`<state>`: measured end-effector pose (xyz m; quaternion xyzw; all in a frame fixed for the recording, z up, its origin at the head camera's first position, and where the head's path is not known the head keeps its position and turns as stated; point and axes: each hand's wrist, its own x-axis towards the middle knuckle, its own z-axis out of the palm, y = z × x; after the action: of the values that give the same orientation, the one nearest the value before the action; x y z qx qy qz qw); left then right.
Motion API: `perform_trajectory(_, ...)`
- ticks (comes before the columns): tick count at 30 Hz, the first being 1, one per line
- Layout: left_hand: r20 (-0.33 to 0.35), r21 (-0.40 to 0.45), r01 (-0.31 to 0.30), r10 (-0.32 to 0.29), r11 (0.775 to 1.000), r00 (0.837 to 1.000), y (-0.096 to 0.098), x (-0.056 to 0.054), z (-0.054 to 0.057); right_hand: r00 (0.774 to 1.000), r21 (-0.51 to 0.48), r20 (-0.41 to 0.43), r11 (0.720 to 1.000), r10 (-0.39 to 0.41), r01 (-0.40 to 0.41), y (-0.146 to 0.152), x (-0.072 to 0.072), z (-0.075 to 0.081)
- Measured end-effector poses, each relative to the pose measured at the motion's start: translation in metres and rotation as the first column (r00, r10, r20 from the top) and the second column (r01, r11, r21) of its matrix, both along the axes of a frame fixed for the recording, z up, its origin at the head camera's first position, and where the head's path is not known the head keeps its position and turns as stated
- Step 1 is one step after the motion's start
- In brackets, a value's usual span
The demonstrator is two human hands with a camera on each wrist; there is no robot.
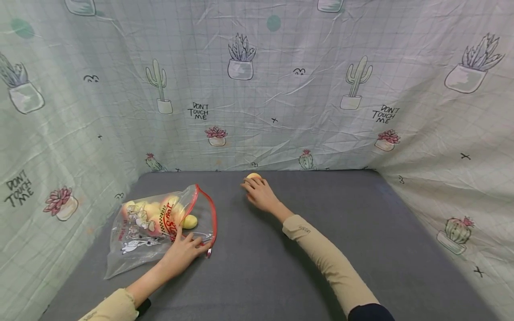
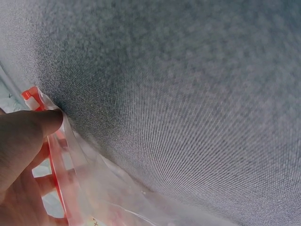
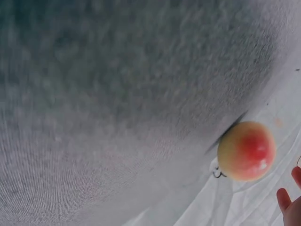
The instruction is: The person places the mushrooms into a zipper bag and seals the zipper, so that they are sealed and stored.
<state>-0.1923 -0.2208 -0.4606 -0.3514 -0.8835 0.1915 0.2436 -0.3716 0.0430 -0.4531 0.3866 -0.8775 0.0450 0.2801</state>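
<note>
My left hand [image 1: 184,254] pinches the red-zipped mouth of a clear plastic zip bag [image 1: 132,240]. In the left wrist view the thumb [image 2: 28,132] presses the front of the red zip edge [image 2: 52,162], with the other fingers behind it. Several yellow and reddish fruits [image 1: 150,211] lie inside the bag, a yellow one [image 1: 190,221] nearest its mouth. At the far side of the table, my right hand [image 1: 262,196] reaches over a round yellow fruit with a red blush [image 3: 247,150]. Its fingertips [image 3: 283,195] show apart from the fruit in the right wrist view.
A dark grey tabletop [image 1: 341,214] lies under everything. Pale cloth [image 1: 281,89] printed with cacti hangs along the back and both sides, and the fruit is close to its back edge. A small dark object [image 1: 143,306] is by the left sleeve.
</note>
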Motion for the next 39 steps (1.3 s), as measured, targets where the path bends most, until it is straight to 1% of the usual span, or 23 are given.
perform_trajectory(1,0.000,0.002,0.000,0.000,1.000,1.000,0.000,0.001,0.000,1.000,-0.013,-0.006,1.000,-0.009,0.009,0.001,-0.002,-0.001)
perform_trajectory(4,0.005,0.000,-0.003,0.003,1.000,1.000,0.001,0.000,-0.001,0.999,-0.035,0.009,0.998,-0.048,0.049,0.002,-0.007,-0.002)
perform_trajectory(7,0.014,0.001,-0.005,0.005,1.000,1.000,0.001,0.001,0.000,0.994,-0.028,0.030,0.994,-0.105,0.106,0.004,-0.012,-0.001)
perform_trajectory(9,0.020,-0.003,-0.006,0.006,1.000,1.000,0.001,0.000,0.001,0.988,-0.012,0.050,0.989,-0.147,0.148,0.006,-0.016,-0.001)
perform_trajectory(14,0.013,-0.008,-0.009,0.009,1.000,1.000,0.003,0.002,0.004,0.972,-0.007,0.116,0.979,-0.202,0.204,0.010,-0.023,0.000)
perform_trajectory(16,0.013,-0.008,-0.013,0.013,1.000,1.000,0.003,0.002,0.004,0.966,-0.009,0.141,0.975,-0.217,0.220,0.010,-0.025,0.001)
perform_trajectory(21,0.021,-0.012,-0.022,0.023,1.000,1.000,0.002,0.002,0.002,0.942,0.041,0.197,0.963,-0.271,0.268,0.009,-0.028,0.003)
perform_trajectory(25,0.026,-0.015,-0.024,0.025,1.000,0.999,0.001,0.000,0.001,0.927,0.065,0.230,0.955,-0.296,0.288,0.007,-0.031,0.003)
perform_trajectory(30,0.031,-0.006,-0.027,0.027,1.000,0.999,0.002,0.002,0.002,0.907,0.120,0.262,0.943,-0.331,0.309,0.003,-0.035,0.002)
perform_trajectory(34,0.029,-0.003,-0.025,0.025,1.000,0.999,0.002,0.001,0.001,0.891,0.151,0.289,0.935,-0.351,0.320,0.002,-0.037,0.003)
perform_trajectory(39,0.021,0.001,-0.024,0.024,1.000,0.999,0.001,0.000,0.000,0.884,0.172,0.308,0.934,-0.353,0.314,0.001,-0.037,0.003)
